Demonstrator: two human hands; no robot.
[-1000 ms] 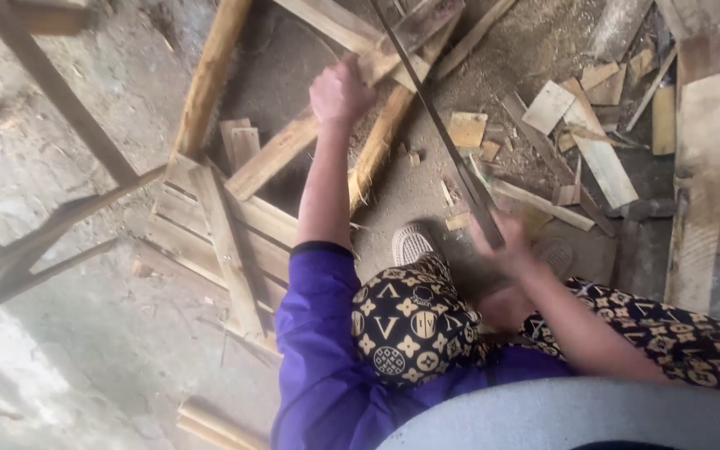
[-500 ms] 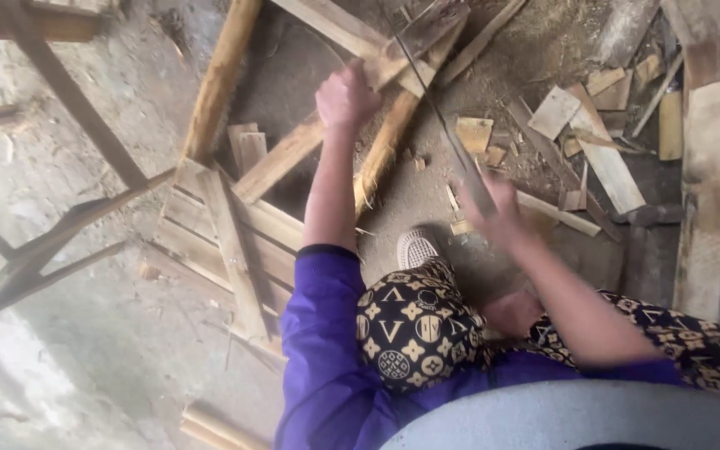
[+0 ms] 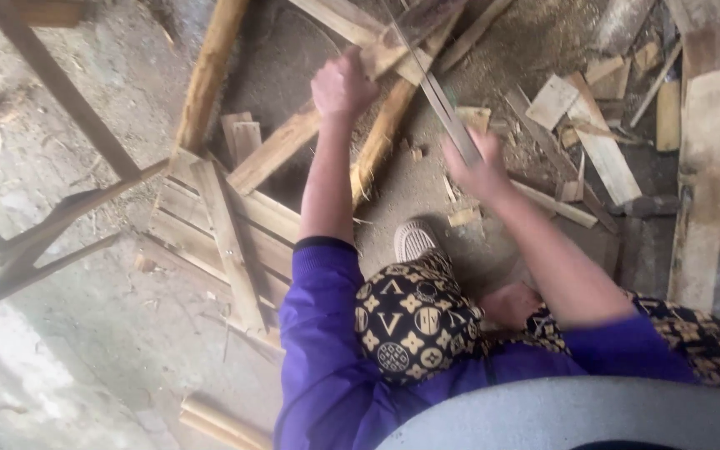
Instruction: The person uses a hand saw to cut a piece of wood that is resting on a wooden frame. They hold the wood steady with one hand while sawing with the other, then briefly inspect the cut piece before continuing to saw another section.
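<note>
Your left hand (image 3: 343, 85) is clenched on the end of a pale wooden plank (image 3: 289, 143) that slants down to the left across the dirt floor (image 3: 85, 333). Your right hand (image 3: 478, 169) is closed around the handle end of a long, thin saw blade (image 3: 431, 87), which runs up and to the left from your palm and crosses the plank just beside your left hand; the blade is blurred, so its teeth cannot be made out. Under the plank a rounder timber (image 3: 381, 142) lies slanting down toward your shoe (image 3: 416, 242), which is planted on the sawdust-covered ground below both hands. Left of the shoe, a flat panel of nailed boards (image 3: 218, 225) lies on the floor, its upper edge touching the plank. A thick round pole (image 3: 210, 71) stands beyond it near the top edge of the view. To the right, loose offcuts (image 3: 581, 125) are scattered toward the top right corner, and a wide board (image 3: 706, 175) runs along the right side.
</note>
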